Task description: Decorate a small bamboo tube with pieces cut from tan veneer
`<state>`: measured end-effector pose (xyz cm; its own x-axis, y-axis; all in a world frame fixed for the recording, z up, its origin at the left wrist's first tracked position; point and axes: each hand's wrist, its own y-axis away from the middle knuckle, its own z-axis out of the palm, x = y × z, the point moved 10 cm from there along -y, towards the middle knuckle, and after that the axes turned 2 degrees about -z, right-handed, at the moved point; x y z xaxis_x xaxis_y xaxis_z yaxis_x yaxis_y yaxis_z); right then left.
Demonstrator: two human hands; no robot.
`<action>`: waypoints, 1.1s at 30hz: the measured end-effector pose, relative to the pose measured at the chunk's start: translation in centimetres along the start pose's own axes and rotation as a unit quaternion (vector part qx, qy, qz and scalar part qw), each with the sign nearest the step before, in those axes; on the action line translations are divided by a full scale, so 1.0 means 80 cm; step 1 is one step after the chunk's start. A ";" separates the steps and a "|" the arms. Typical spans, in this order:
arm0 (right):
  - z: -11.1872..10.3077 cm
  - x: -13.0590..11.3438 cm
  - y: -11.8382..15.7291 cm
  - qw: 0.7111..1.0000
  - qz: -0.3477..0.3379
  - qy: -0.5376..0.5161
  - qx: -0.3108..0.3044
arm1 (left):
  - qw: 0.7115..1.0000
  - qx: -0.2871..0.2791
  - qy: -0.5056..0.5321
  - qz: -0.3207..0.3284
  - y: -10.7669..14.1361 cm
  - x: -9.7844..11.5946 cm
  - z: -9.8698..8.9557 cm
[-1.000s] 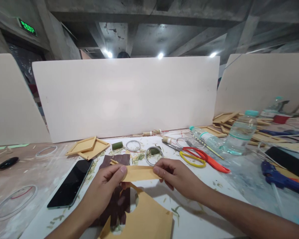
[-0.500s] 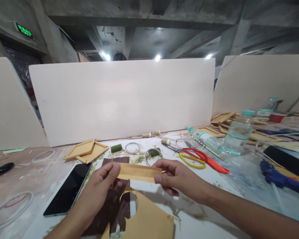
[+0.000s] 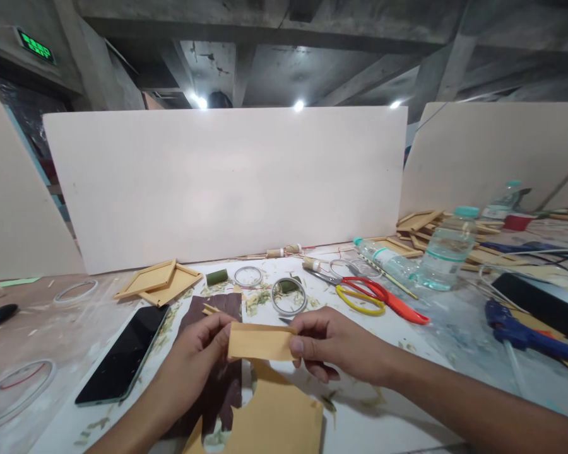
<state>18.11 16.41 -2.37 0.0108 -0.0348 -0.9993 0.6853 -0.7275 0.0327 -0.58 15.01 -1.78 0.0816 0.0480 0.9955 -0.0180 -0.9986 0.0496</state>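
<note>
Between my hands a strip of tan paper [image 3: 261, 342] is held up, its broad face toward me. My left hand [image 3: 201, 353] pinches its left end and my right hand [image 3: 329, 347] pinches the right end between thumb and fingers. Below lies a larger sheet of tan paper [image 3: 281, 416] with a curved piece cut out of it. Part of that sheet overlaps a dark brown sheet [image 3: 222, 391]. Thin sticks [image 3: 211, 309] show just behind my left fingers. A roll of silvery wire [image 3: 288, 309] sits beyond my right fingers, against a green cylinder [image 3: 289, 284].
Red and yellow-handled scissors [image 3: 364, 296] lie right of centre. A phone [image 3: 123, 356] rests at the left, below small wooden frames [image 3: 146, 280]. Water bottles [image 3: 447, 252] and a blue glue gun [image 3: 525, 331] are at the right. A white board [image 3: 227, 183] stands behind.
The paper strip has turned so its face is flatter toward me, and its crease no longer shows. Both hands have come slightly closer together and lower. The camera view has shifted a little.
</note>
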 end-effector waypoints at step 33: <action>0.007 0.007 0.003 0.998 0.009 0.063 -0.013 | 0.992 -0.116 0.021 -0.050 0.012 0.000 0.032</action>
<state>17.85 15.87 -2.89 0.1137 0.0389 -0.9928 0.7034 -0.7088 0.0527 1.92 13.98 -1.97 0.0539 0.1516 0.9870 -0.2411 -0.9572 0.1602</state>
